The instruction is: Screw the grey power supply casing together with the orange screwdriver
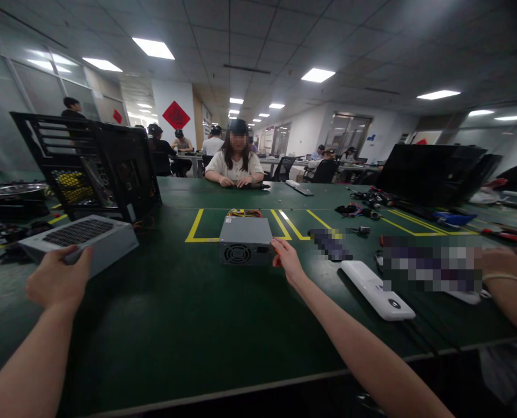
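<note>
My left hand [60,278] grips the near edge of a grey computer power supply [123,239], its thumb and a finger on top by the black vent grille. That unit is tilted, close to an open black computer case [130,168]. In the middle stands a second grey power supply [247,229], with a round fan grille and a socket on its near side and coloured cables behind it. My right hand [288,260] is closed at its right edge, fingertips against the casing; a small orange spot shows there, too small to name.
Yellow tape [192,229] marks areas on the green table [188,331]. To the right lie a white elongated device [375,289], loose cables [357,210] and dark monitors [432,180]. Another person's arm [508,287] reaches in at right. A person [236,159] sits opposite.
</note>
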